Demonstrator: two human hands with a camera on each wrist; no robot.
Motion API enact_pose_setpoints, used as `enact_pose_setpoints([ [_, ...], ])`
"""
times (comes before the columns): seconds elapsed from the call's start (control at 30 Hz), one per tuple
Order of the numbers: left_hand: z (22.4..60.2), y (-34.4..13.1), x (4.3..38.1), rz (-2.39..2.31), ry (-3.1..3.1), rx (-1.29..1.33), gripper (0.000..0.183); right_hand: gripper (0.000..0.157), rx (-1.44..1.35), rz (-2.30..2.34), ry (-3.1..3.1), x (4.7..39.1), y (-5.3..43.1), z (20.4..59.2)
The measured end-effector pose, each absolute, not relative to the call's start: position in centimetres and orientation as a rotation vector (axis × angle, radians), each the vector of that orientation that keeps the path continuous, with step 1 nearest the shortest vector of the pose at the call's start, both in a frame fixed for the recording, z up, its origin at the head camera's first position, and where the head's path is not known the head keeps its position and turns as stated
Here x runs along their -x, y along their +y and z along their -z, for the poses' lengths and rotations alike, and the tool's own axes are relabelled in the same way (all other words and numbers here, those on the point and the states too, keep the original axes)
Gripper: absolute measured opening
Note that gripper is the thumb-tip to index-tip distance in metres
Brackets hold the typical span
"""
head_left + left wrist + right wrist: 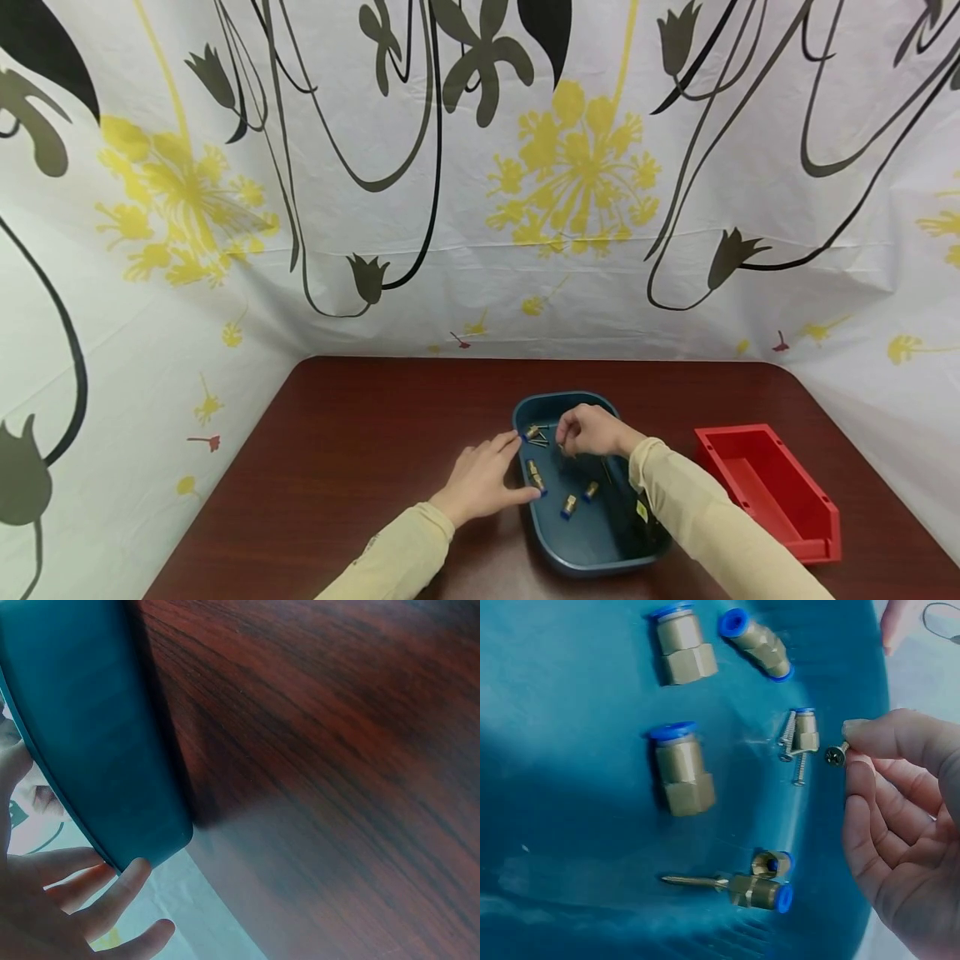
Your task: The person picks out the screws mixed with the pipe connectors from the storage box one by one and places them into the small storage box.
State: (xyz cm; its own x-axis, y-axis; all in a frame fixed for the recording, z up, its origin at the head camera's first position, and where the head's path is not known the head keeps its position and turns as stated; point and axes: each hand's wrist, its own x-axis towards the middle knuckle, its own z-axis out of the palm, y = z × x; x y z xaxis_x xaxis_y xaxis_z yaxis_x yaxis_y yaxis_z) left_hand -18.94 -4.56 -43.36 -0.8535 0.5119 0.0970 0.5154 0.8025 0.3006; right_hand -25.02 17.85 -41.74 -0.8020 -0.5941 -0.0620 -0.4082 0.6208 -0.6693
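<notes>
My right hand (596,429) is over the far part of a blue plastic tub (566,568). In the right wrist view, its thumb and forefinger pinch a small cross-head screw (835,755), head facing the camera. My left hand (483,479) rests at the tub's left rim, fingers extended and thumb spread. Its fingertips (135,874) touch the rim corner in the left wrist view. Inside the tub lie several brass push-in fittings (684,776) with blue collars. A few loose screws (800,769) lie against one fitting, and a pointed metal piece (694,881) lines up with another.
A red open-front parts bin (831,533) stands to the right of the tub, partly behind my right sleeve (712,508). Both sit on a dark reddish wood table (360,450). A white flower-print cloth (465,275) hangs behind and at both sides.
</notes>
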Motion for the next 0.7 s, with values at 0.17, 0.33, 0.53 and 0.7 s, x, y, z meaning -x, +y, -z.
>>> enact_pose_setpoints([
  [0.17, 43.4, -4.5, 19.0, 0.505, -2.962, 0.846, 0.077, 0.009, 0.862, 0.961, 2.547, 25.2, 18.0, 40.9],
  [0.33, 43.4, -4.5, 19.0, 0.511, -2.971, 0.842, 0.077, 0.01, 0.866, 0.964, 2.551, 25.2, 18.2, 40.0],
  [0.53, 43.4, -4.5, 18.9, 0.512, -2.98, 0.834, 0.077, 0.012, 0.874, 0.944, 2.566, 25.0, 18.6, 38.8],
  [0.7, 43.5, -4.5, 19.0, 0.495, -2.973, 0.833, 0.077, 0.012, 0.897, 0.928, 2.564, 24.9, 19.3, 37.8],
])
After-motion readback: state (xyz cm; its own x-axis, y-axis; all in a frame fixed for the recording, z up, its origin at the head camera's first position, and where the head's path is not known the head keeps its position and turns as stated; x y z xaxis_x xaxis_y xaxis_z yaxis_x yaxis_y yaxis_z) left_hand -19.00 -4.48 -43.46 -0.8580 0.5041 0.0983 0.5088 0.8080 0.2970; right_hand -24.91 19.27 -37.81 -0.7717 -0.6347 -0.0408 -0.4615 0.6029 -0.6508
